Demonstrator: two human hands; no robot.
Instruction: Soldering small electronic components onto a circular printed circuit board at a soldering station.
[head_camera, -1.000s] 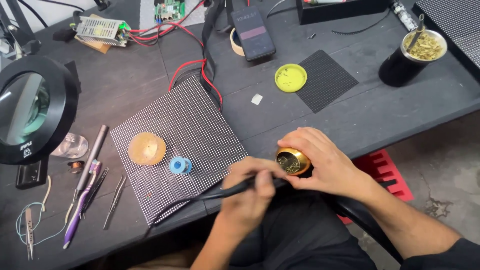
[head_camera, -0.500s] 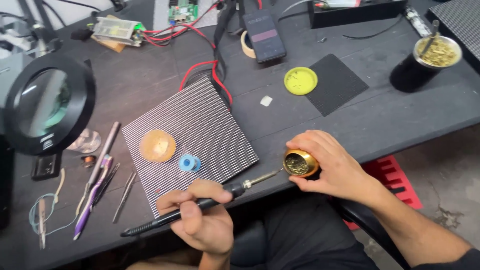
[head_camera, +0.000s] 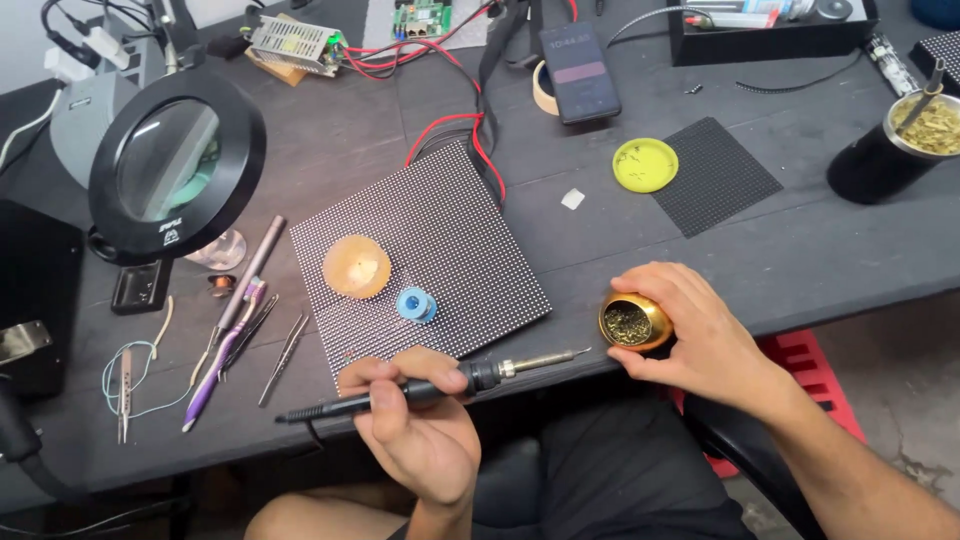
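Left hand: my left hand is clenched round the black-handled soldering iron; its metal tip points right, just short of the pot
Right hand: my right hand cups the round brass-coloured tip-cleaner pot at the front edge of the dark worktop; the pot is filled with coarse wire wool
Step in hand: I judge tip cleaning; iron and pot near, not touching
Next move: calls for a steady pot and a level tip
Nearby: dotted black square LED panel; on it a small blue solder spool and a round amber disc
Further left: round black-rimmed magnifier lamp
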